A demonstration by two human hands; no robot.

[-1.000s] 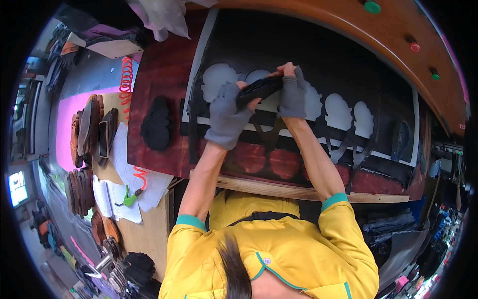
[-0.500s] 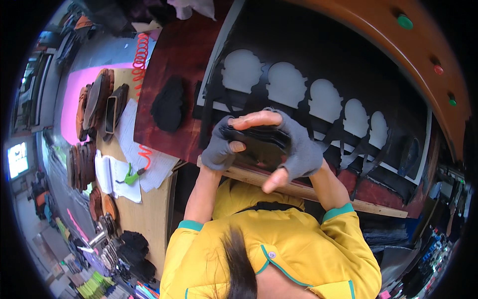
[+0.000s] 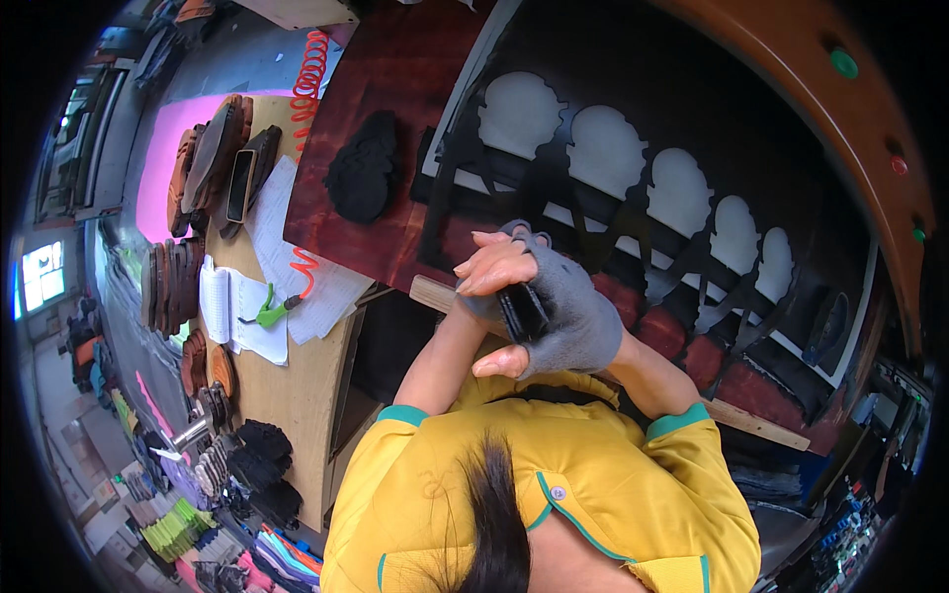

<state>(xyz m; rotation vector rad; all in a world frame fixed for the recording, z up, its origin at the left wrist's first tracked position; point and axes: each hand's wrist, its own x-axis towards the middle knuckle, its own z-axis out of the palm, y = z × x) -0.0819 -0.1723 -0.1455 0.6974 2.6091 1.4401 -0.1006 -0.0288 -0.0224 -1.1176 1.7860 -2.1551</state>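
My right hand (image 3: pixel 568 306), in a grey fingerless glove, is closed round a small stack of black flat pieces (image 3: pixel 522 311), whose edges show between its fingers and thumb. Just behind it sits my left hand (image 3: pixel 476 304), also gloved; most of it is hidden by the right, so its fingers cannot be made out. Both hands are close together above the table's near wooden edge (image 3: pixel 435 294). Beyond them lies a black sheet (image 3: pixel 554 193) with several pale rounded shapes (image 3: pixel 606 153) in a row. A pile of black cut pieces (image 3: pixel 363 168) rests on the dark red tabletop (image 3: pixel 395 74).
At the left, a wooden side table (image 3: pixel 301 435) holds brown sole-shaped stacks (image 3: pixel 213 148), a phone (image 3: pixel 239 186), an open notebook (image 3: pixel 259 326) and a green air gun (image 3: pixel 272 311) on a red coiled hose (image 3: pixel 310 69). An orange machine beam (image 3: pixel 791 69) with buttons curves overhead at the right.
My hands have come closer together, and the right now covers much of the left. The black stack has turned, its edges now facing up. The view has shifted slightly.
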